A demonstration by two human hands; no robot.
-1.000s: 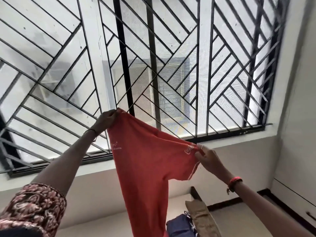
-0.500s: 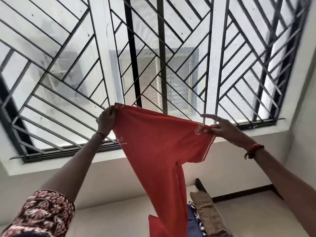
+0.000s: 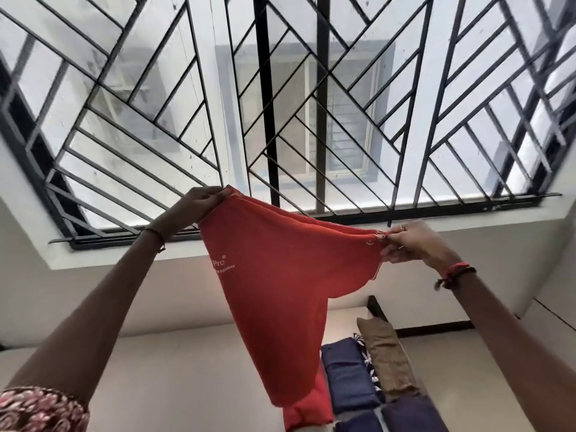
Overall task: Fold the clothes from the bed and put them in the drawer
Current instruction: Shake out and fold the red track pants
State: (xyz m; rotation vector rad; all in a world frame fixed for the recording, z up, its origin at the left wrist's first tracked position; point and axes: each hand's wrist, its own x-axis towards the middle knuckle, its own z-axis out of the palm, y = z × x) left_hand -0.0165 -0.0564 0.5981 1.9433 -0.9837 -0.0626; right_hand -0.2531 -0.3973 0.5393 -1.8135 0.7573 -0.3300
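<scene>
As left hand [image 3: 199,204] and right hand [image 3: 416,244] pinch its corners, red shirt [image 3: 280,294] stretched between.

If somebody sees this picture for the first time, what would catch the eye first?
The red shirt, held up between the left hand and the right hand, stands out in the middle. Behind it, a window grille of slanted black bars fills the upper part. Dark blue and tan clothes lie at the lower right.

Folded clothes [image 3: 349,375] on bed [image 3: 187,385]
</scene>
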